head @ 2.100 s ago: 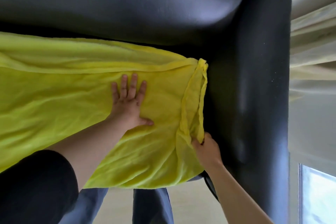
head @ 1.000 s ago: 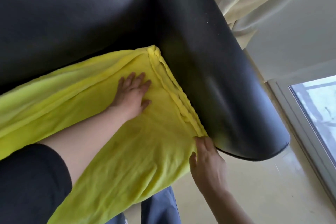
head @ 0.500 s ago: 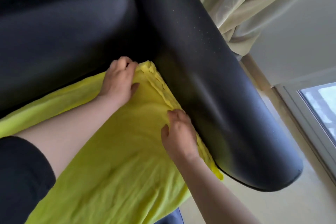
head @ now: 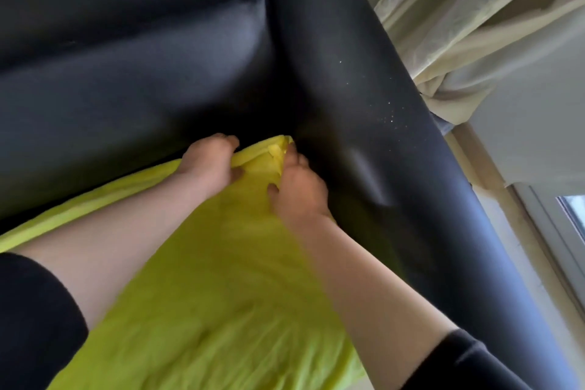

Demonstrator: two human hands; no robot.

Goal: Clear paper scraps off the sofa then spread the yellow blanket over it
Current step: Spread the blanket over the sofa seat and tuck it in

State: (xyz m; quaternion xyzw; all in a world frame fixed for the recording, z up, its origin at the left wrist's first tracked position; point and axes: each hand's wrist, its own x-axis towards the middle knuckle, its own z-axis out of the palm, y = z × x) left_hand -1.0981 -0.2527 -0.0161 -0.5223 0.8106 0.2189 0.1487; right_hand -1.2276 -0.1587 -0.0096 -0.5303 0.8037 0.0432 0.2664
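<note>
The yellow blanket lies spread over the seat of the black leather sofa. Both hands meet at the blanket's far right corner, where seat, backrest and armrest join. My left hand has its fingers curled over the blanket's back edge, against the backrest. My right hand presses the bunched side edge of the blanket down beside the armrest, fingertips dug into the fabric. No paper scraps show on the sofa.
Beige curtains hang right behind the armrest. A window frame and pale wall lie at the right. A strip of light floor shows at the bottom right.
Both hands have slid along the blanket toward the sofa's back corner. The right hand left the front of the armrest and now meets the left hand at the corner.
</note>
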